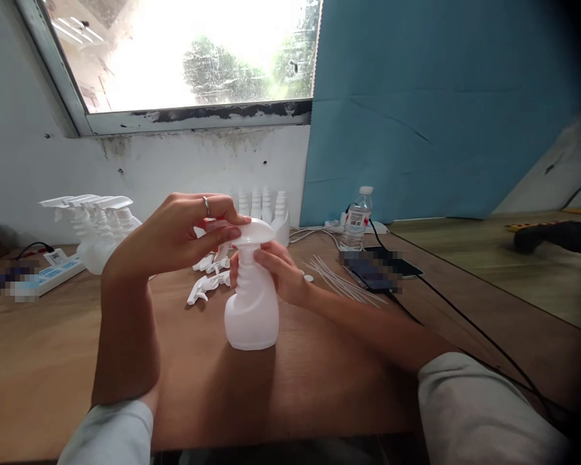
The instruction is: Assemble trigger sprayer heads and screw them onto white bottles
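A translucent white spray bottle (252,310) stands upright on the table in front of me, with a white spray head (254,232) on its neck. My left hand (193,226), a ring on one finger, is closed on the spray head from the left, thumb low and fingers over the top. From the right, my right hand (283,274) wraps round the bottle's ribbed neck; some of its fingers are hidden behind the bottle. Behind the hands lie loose white trigger parts (208,286). Several thin white tubes (343,281) are spread to the right.
More white bottles with spray heads (99,226) stand at the back left, and several white bottles (266,206) behind my hands. A power strip (53,274) is at left. A water bottle (357,219), phones (372,271) and black cables (469,323) lie right.
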A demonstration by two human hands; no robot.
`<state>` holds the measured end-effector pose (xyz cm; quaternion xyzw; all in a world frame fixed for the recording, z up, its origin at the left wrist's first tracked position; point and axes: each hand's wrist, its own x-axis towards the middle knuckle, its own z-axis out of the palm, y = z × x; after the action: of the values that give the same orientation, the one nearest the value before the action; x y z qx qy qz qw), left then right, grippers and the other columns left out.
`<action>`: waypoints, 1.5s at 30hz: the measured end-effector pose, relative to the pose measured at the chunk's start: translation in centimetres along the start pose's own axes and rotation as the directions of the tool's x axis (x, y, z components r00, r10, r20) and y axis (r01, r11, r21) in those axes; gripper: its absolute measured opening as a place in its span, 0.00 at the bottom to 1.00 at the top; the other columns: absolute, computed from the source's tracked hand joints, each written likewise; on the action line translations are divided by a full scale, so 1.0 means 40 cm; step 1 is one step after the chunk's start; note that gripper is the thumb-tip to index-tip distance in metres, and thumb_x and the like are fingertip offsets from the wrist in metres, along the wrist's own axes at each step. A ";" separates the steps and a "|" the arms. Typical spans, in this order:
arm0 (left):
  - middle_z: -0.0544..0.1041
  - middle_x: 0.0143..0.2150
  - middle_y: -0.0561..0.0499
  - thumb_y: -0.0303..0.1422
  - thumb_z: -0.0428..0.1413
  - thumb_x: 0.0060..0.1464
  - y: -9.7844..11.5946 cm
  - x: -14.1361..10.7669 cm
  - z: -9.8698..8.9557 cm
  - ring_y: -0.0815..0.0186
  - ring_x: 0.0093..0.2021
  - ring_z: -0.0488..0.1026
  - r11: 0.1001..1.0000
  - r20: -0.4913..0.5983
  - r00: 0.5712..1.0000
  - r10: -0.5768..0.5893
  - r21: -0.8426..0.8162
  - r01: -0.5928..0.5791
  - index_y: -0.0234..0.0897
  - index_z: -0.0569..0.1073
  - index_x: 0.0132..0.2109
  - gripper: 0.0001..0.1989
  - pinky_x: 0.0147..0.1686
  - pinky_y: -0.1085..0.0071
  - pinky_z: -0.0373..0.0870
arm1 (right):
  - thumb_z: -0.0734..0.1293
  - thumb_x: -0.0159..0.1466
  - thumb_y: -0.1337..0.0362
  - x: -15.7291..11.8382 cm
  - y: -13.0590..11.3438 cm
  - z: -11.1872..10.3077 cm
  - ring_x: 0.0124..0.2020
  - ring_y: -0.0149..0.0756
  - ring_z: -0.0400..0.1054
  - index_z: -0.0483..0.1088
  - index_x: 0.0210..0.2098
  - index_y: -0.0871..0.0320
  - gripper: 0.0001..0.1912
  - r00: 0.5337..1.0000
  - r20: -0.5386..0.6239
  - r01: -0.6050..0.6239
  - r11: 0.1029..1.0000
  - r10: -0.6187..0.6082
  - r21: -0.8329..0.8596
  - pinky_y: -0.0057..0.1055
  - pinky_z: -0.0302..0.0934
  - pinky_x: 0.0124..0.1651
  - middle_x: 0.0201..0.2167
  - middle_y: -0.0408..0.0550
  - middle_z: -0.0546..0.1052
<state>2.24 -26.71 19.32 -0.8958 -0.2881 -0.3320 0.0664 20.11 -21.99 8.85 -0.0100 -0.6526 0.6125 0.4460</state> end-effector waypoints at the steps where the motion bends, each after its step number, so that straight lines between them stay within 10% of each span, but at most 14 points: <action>1: 0.78 0.31 0.51 0.34 0.56 0.59 -0.002 -0.001 -0.001 0.71 0.24 0.69 1.000 0.005 1.000 -0.009 -0.005 0.009 0.41 0.76 0.38 0.04 0.23 0.73 0.67 | 0.67 0.62 0.51 0.000 0.002 0.000 0.29 0.35 0.71 0.66 0.39 0.59 0.17 1.000 -0.004 -0.008 1.000 0.008 0.024 0.34 0.68 0.32 0.31 0.47 0.74; 45: 0.72 0.26 0.55 0.34 0.55 0.59 0.005 0.013 0.006 0.74 0.23 0.64 0.991 0.093 0.991 -0.092 -0.088 0.100 0.37 0.72 0.34 0.07 0.25 0.75 0.66 | 0.70 0.61 0.55 -0.016 -0.017 0.014 0.25 0.32 0.69 0.67 0.37 0.60 0.15 0.999 -0.033 -0.025 0.996 0.022 -0.081 0.32 0.66 0.29 0.25 0.44 0.72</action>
<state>2.80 -26.55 19.46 -0.8969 -0.3177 -0.3076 -0.0041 20.54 -22.95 9.13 -0.0456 -0.6697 0.5902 0.4484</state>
